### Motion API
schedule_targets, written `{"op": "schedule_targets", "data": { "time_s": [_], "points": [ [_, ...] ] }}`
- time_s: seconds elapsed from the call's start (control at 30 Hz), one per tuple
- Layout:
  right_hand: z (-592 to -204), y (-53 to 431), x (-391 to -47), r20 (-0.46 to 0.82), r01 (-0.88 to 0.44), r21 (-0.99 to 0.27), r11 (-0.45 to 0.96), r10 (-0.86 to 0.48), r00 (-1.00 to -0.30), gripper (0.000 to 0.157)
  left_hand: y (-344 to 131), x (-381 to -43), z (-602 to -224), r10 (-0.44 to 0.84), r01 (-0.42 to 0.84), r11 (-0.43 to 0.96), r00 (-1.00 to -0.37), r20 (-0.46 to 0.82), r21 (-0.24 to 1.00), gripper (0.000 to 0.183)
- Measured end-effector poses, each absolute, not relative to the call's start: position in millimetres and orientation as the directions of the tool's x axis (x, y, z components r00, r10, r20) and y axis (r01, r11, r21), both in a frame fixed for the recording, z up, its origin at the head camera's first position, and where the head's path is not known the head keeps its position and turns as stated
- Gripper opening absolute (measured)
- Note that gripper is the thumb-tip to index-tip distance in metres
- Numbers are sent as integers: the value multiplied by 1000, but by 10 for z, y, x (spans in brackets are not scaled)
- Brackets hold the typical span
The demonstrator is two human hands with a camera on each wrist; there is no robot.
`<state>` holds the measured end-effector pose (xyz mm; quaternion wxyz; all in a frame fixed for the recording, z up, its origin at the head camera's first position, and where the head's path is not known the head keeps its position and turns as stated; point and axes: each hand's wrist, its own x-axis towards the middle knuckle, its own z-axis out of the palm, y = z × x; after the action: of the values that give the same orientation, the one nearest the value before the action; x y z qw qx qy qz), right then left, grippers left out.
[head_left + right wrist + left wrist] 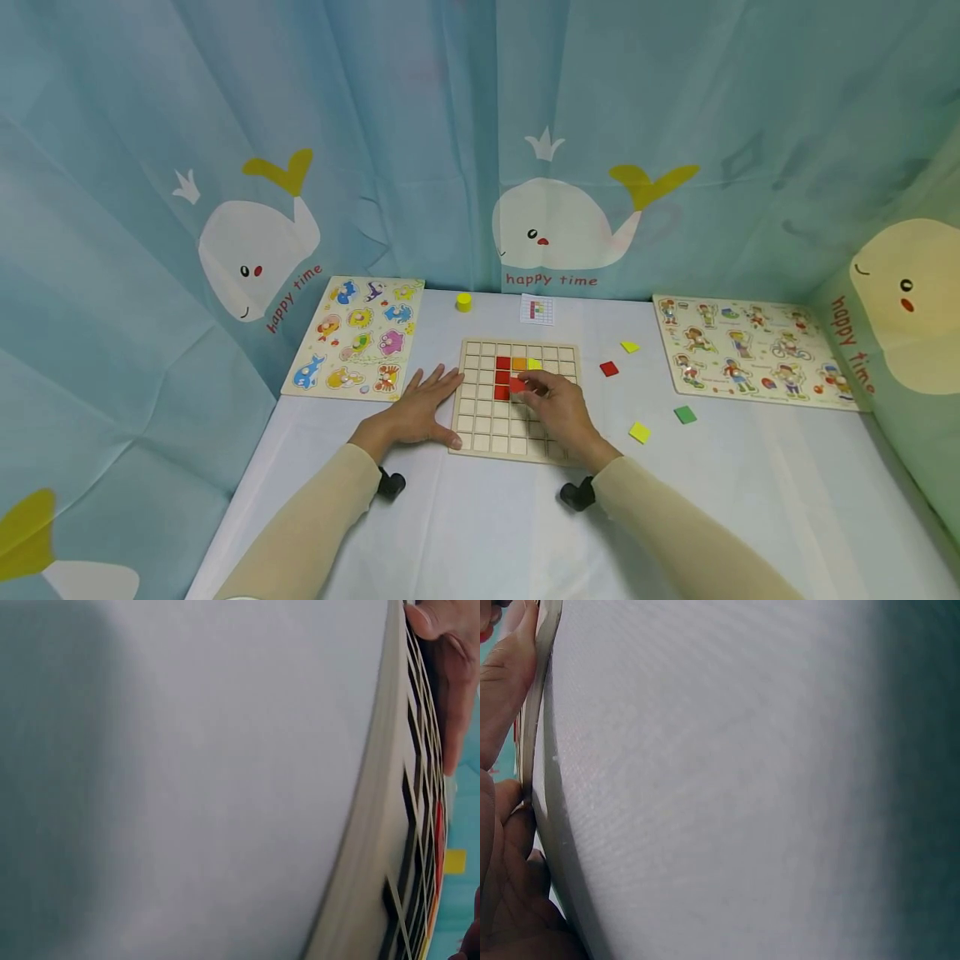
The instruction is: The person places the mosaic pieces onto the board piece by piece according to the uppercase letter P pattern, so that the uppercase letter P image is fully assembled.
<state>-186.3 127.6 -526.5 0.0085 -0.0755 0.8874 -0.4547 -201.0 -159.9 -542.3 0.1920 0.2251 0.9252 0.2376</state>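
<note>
A wooden grid board (480, 423) lies on the table, with red tiles (502, 377) in a column and an orange tile (519, 364) and a yellow tile (534, 364) beside the top one. Over the board, my right hand (558, 408) pinches another red tile (517, 385) between thumb and fingers, just right of the column. My left hand (416, 412) is spread at the board's left edge, thumb touching its lower left corner. Part of the left hand (510, 855) shows against the board's side in the left wrist view. Whether the pinched tile touches the grid is unclear.
Loose red (609, 368), yellow (640, 432) and green (685, 414) tiles lie right of the board. Behind it are a small pattern card (537, 310) and a yellow cylinder (464, 302). Picture puzzles stand left (352, 333) and right (757, 350), near the curtain.
</note>
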Motion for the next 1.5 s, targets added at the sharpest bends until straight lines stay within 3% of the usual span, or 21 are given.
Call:
{"op": "schedule_targets", "data": {
  "time_s": [0.33, 0.57, 1.5],
  "points": [
    [-5339, 1174, -1790, 13, -131, -769, 626, -190, -982, 24, -1598, -2006, -5406, 507, 319, 783, -825, -250, 534, 123],
    [-5370, 1139, -1775, 56, -206, -721, 661, -241, -969, 25, -1598, -2004, -5407, 500, 315, 789, -828, -254, 527, 123],
    [-5369, 1090, -1776, 51, -217, -668, 711, -247, -968, 26, -1590, -2011, -5413, 508, 325, 785, -826, -246, 528, 123]
  ]
}}
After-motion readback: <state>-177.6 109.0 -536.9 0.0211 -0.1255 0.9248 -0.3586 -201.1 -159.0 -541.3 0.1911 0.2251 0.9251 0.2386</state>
